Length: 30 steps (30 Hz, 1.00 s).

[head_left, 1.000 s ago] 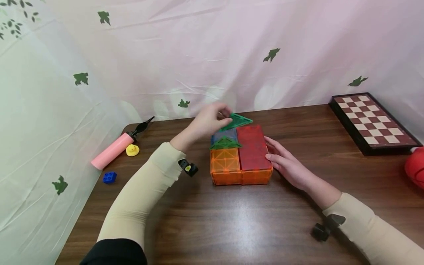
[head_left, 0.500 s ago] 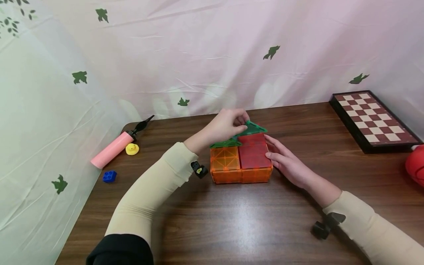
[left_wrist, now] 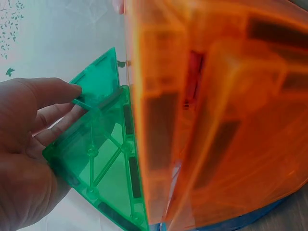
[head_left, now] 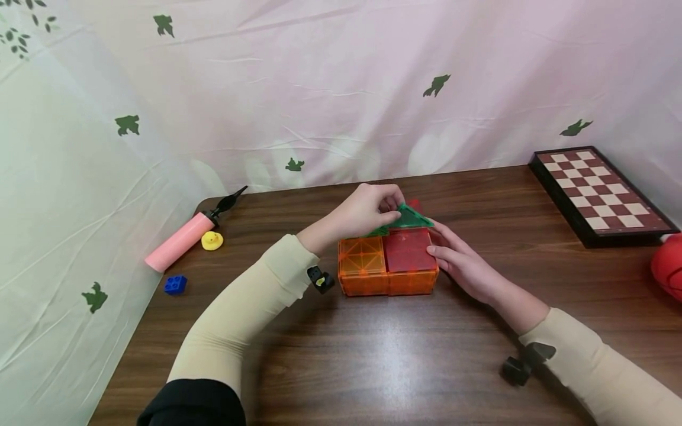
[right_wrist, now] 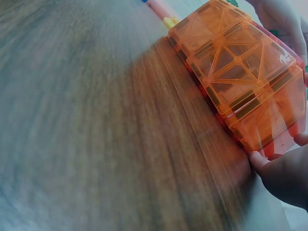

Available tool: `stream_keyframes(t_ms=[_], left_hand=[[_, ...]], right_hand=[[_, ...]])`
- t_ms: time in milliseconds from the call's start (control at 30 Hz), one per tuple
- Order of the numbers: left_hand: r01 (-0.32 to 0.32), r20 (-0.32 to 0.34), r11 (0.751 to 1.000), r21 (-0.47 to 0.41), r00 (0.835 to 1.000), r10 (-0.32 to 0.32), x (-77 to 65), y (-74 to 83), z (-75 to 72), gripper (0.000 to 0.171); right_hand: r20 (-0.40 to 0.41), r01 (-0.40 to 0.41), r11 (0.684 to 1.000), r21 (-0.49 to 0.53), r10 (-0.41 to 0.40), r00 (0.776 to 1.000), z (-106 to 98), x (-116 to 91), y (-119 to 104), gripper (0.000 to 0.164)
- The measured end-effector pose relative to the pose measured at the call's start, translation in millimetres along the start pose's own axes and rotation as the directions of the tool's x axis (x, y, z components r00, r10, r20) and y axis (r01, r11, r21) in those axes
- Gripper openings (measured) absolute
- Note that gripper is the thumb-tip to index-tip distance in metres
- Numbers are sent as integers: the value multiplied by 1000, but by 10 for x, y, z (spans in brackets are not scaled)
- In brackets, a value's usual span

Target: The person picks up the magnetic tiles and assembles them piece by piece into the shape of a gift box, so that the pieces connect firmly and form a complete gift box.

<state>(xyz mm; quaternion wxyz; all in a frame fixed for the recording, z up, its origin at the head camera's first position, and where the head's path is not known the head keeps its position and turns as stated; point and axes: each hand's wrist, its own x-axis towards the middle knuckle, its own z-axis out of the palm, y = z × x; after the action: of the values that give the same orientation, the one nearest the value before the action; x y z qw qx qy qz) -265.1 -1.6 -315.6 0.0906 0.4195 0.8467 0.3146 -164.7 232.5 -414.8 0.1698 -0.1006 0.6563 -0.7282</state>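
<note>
A low box of translucent magnetic tiles (head_left: 389,284) sits on the wooden table, with orange sides and an orange square (head_left: 362,254) and a red square (head_left: 407,251) on top. My left hand (head_left: 367,208) pinches a green triangle tile (head_left: 414,218) between thumb and fingers, over the red part of the top. A second green triangle (left_wrist: 108,173) stands along the box's top in the left wrist view; my left hand partly hides it in the head view. My right hand (head_left: 463,266) rests against the box's right side, fingers fairly straight, thumb near the top edge.
At the left lie a pink hand pump (head_left: 181,242), a yellow rubber duck (head_left: 212,241) and a blue brick (head_left: 175,284). A checkerboard (head_left: 602,192) lies at the back right, with a red round object (head_left: 668,269) at the right edge. A curtain (head_left: 341,89) hangs behind the table.
My left hand has moved right and toward me with the green triangle, from over the blue part at the back to over the red part. My right hand has stayed at the box's side.
</note>
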Motion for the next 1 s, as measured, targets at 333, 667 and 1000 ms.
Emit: stream_keyframes(t_ms=[333, 667, 1000], left_hand=[[-3, 33, 1000, 26, 999, 2, -1, 27, -9, 9], [-4, 96, 999, 41, 995, 0, -16, 30, -44, 12], [56, -94, 998, -2, 994, -56, -239, -72, -150, 42]], right_hand=[[-1, 8, 1000, 5, -8, 1000, 6, 1, 0, 65], [1, 10, 1000, 12, -10, 1000, 11, 0, 0, 64], [1, 13, 1000, 2, -13, 1000, 9, -36, 6, 63]])
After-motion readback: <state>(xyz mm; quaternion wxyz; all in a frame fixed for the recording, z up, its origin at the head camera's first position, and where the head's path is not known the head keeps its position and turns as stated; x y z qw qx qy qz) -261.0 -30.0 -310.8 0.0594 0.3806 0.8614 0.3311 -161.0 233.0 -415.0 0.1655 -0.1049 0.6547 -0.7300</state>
